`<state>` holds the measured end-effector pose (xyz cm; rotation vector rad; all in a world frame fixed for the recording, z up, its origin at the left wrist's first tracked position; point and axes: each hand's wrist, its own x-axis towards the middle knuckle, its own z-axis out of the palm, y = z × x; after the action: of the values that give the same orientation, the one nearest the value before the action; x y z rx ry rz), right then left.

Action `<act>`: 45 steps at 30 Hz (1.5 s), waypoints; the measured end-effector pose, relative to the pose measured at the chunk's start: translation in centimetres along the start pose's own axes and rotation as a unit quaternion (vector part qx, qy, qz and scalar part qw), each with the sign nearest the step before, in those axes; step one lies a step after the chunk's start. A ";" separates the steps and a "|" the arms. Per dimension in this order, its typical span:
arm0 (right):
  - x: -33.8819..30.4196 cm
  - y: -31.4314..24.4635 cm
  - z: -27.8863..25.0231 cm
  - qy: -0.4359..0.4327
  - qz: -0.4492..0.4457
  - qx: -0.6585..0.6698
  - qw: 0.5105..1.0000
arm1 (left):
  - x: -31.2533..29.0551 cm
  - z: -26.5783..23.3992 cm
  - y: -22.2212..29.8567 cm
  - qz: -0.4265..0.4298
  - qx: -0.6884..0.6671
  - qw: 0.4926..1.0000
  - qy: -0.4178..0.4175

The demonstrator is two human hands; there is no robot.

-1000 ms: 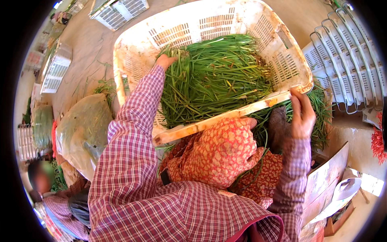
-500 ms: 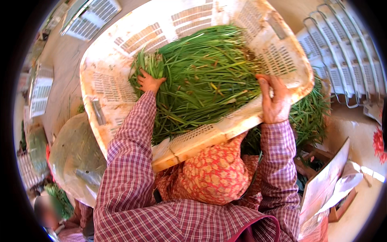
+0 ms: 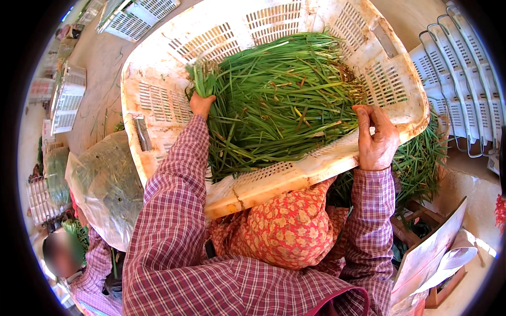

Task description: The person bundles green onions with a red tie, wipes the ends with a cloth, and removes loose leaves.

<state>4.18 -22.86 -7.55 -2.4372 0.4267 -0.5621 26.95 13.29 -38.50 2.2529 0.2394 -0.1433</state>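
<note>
A large white, stained plastic crate (image 3: 287,183) with slotted walls stands tilted in front of me. Long green chives (image 3: 279,105) lie inside it, mostly side by side, with pale ends toward the right wall. At the crate's left side my left hand (image 3: 202,105) closes around a small bunch of chives (image 3: 203,80), its fingers partly hidden by the leaves. My right hand (image 3: 377,138) is over the near right rim, thumb and forefinger bent together beside the chive ends. What sits between those fingertips, if anything, I cannot make out.
More loose greens (image 3: 419,163) lie right of the crate. Stacked white crates (image 3: 458,79) with metal handles stand at far right. A plastic-wrapped bundle (image 3: 105,179) sits to the left. Another person's sleeve (image 3: 100,263) shows at lower left. A board (image 3: 429,245) leans at lower right.
The view has shifted, so everything sits farther right. My left hand's fingers, spread on the chives before, now wrap around a bunch. My right hand stays at the near right rim.
</note>
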 end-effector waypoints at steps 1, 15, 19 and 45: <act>-0.1 0.1 0.1 0.000 0.002 0.003 1.000 | 0.0 -0.4 -0.8 0.000 0.003 1.000 0.000; 0.1 -0.1 -0.1 -0.002 0.012 -0.021 1.000 | -0.3 0.9 2.4 -0.106 0.163 0.981 -0.028; 0.0 -0.1 -0.4 -0.005 0.020 -0.020 1.000 | -0.5 1.0 5.3 -0.151 0.177 0.972 -0.003; 0.1 0.5 -0.1 0.022 -0.008 0.017 1.000 | -0.2 -4.2 3.3 -0.059 -0.178 0.982 0.015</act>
<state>4.13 -23.35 -7.73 -2.4004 0.4131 -0.6257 27.63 14.40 -33.31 1.8858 0.3845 -0.1185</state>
